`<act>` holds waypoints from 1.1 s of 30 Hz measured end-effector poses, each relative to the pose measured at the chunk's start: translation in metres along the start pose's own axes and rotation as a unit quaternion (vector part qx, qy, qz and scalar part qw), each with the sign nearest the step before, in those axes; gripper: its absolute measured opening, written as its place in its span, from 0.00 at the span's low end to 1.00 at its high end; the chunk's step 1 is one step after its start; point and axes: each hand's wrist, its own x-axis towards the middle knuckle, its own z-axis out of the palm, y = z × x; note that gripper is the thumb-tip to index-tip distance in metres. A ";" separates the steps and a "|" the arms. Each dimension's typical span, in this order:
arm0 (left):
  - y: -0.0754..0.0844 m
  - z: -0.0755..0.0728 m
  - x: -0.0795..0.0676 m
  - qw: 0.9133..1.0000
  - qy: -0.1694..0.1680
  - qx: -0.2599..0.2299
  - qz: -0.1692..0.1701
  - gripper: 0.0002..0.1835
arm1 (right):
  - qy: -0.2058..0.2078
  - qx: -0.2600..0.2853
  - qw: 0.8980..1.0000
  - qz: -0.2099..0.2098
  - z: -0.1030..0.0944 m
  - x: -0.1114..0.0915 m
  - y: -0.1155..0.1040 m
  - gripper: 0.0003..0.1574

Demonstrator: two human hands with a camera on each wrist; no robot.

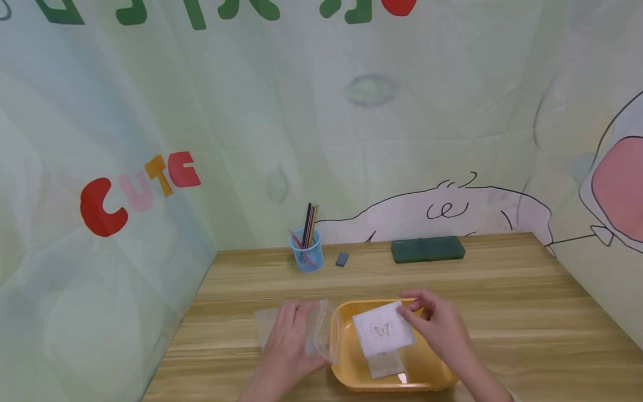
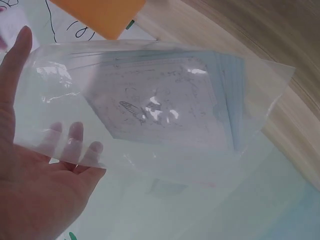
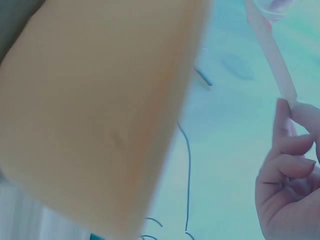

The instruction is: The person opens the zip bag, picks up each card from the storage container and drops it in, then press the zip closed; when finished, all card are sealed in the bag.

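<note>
My left hand (image 1: 287,345) holds a clear plastic bag (image 1: 321,335) at the left edge of a yellow tray (image 1: 432,368). In the left wrist view, a stack of thin paper sheets (image 2: 165,105) lies inside the bag (image 2: 272,82), and several fingertips show through the plastic near its mouth. Above the tray, my right hand (image 1: 444,326) pinches a white paper square (image 1: 389,340) with a small butterfly drawing by its upper right corner. The right wrist view catches this square (image 3: 275,60) nearly edge-on between thumb and finger. A smaller pale piece (image 1: 385,367) lies on the tray's floor, partly covered by the square.
Behind the tray stand a light blue cup (image 1: 307,259) of pencils, a small grey eraser-like block (image 1: 342,259) and a dark green case (image 1: 428,249). The wooden table (image 1: 527,312) meets a printed cloth backdrop (image 1: 301,111) at its back and sides.
</note>
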 end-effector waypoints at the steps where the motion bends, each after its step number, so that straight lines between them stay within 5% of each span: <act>1: 0.000 0.000 0.000 1.000 0.000 0.000 0.004 0.55 | 0.011 0.016 1.000 -0.005 -0.001 0.000 -0.002 0.10; 9: -0.001 -0.002 0.008 0.999 0.015 0.002 0.035 0.55 | 0.037 0.118 0.992 -0.021 0.001 -0.008 -0.019 0.07; 24: 0.007 -0.005 0.018 0.999 -0.031 -0.015 0.036 0.58 | 0.005 0.141 0.990 -0.007 0.024 -0.006 -0.033 0.07; 33: 0.010 -0.005 0.020 0.999 -0.019 -0.012 0.048 0.57 | 0.009 0.168 0.985 -0.025 0.043 -0.007 -0.037 0.08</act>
